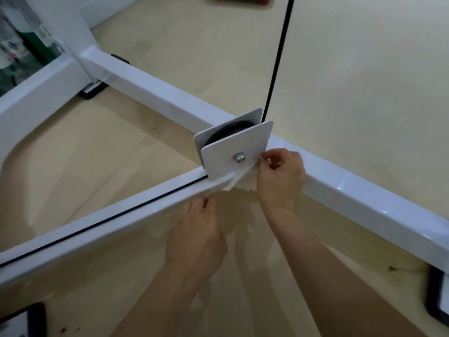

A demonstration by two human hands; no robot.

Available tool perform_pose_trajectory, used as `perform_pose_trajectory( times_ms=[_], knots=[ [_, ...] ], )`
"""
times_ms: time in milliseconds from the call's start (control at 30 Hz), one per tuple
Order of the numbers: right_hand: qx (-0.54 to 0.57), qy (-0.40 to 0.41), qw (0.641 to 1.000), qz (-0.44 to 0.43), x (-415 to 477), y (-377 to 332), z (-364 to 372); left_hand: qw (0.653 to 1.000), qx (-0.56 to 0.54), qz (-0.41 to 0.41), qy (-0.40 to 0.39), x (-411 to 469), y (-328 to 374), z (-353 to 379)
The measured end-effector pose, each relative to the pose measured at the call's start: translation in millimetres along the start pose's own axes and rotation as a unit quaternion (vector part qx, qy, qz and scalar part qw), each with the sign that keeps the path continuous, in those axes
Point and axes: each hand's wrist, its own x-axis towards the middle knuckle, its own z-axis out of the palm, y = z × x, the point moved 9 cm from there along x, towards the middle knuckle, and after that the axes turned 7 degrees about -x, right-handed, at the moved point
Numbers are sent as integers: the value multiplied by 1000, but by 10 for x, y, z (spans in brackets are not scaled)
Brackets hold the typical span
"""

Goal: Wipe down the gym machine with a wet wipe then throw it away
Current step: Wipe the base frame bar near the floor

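**White-Framed Gym Machine: Pulley Junction, Wipe Applied**

White-painted steel makes up the gym machine [364, 198], seen from above on a beige floor [340, 69]. Items are listed from the viewer outward.

1. Two bare forearms enter from 6 o'clock.
2. Left hand [196, 229], just at 6 o'clock of the picture's centre. Its fingers [192, 205] are curled against the near edge of the near beam. The tips are hidden, so it cannot be told whether they have hold of anything.
3. Near beam [97, 212], running from 8 o'clock up to the centre, with a black cable [97, 223] lying along its top.
4. Wet wipe [243, 181], white and crumpled. It hangs at the junction of the two beams, against the lower edge of the bracket plate, at 5 o'clock of the bolt.
5. Right hand [279, 181], at 3 o'clock of the wipe. Its thumb and fingers [273, 154] are closed in a pinch on the wipe's upper corner, beside the plate's right edge.
6. Bracket plate [218, 154], white and upright, with a silver bolt [239, 158] through it. A second plate stands behind, with a black pulley wheel [228, 133] between the two.
7. Far beam [158, 93], crossing from 10 o'clock to 4 o'clock.
8. Upright cable [277, 57], black, rising from the pulley toward 12 o'clock.
9. Black rubber feet: one at 10 o'clock [93, 92], one at 4 o'clock [437, 295].
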Motion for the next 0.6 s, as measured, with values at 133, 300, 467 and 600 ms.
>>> perform_pose_trajectory(
  times_ms=[133,300,467,600],
  knots=[
    [3,36,999,-31,-84,12,10,999,-32,15,35,-13,-19,-60],
    [84,-57,995,11,-671,66,468,997,-66,27,37,32,-35,-120],
    [188,-223,944,152,-874,143,783,992,-84,6,89,68,-325,-261],
    [273,-286,893,214,-997,64,774,979,-130,-45,147,107,-554,-546]
  ],
)
